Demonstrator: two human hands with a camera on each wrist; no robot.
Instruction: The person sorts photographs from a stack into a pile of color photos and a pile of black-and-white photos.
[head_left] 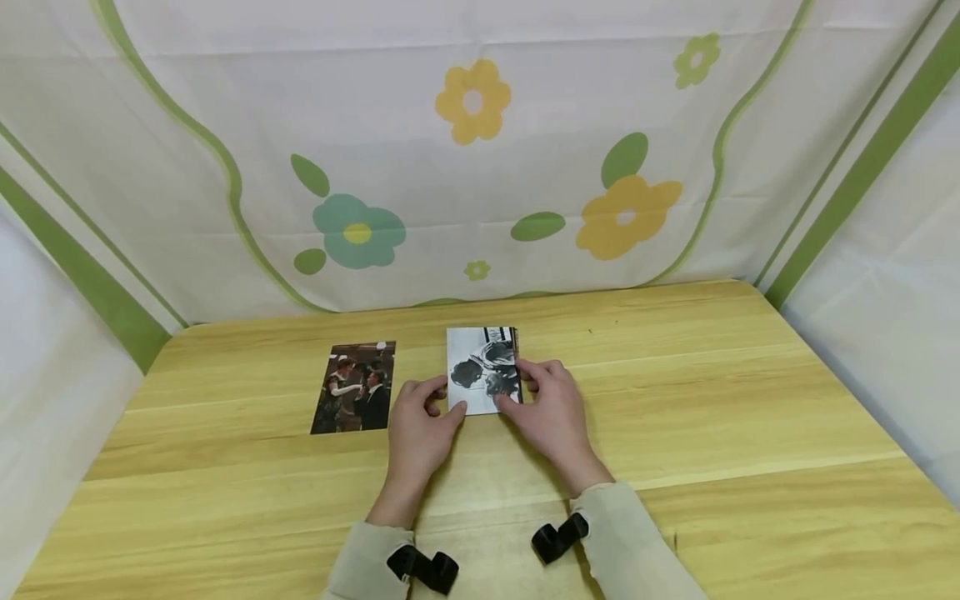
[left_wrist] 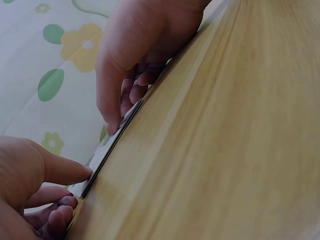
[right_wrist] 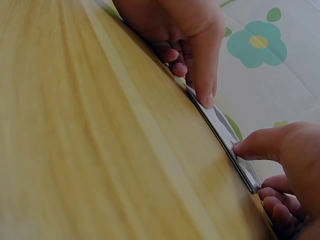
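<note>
The small stack of black-and-white photo prints (head_left: 483,369) lies flat on the pale wooden tabletop (head_left: 712,400), near the middle and toward the far edge. Your left hand (head_left: 420,425) pinches its near-left corner, thumb on top and the remaining fingers curled against the wood beside it. Your right hand (head_left: 551,408) grips the right edge the same way, thumb tip pressed on the upper face. Both hands are close together, each clamped on the stack; neither has lifted it clear.

Risk, as judged: the wrist views show the stack (left_wrist: 107,147) thin and layered, with your thumbs bearing only on the margins. Uneven pressure could fan the prints or slide the top one off the rest. Pulling the two sides apart could crease a corner.

A single colour photo print of two figures in dark dress (head_left: 354,388) lies flat to the left, near but apart from the stack; a leftward drift of your left hand would nudge it.

Open wood lies to the right and toward you. The flower-patterned white cloth backdrop (head_left: 472,150) closes the far side just beyond the stack.
</note>
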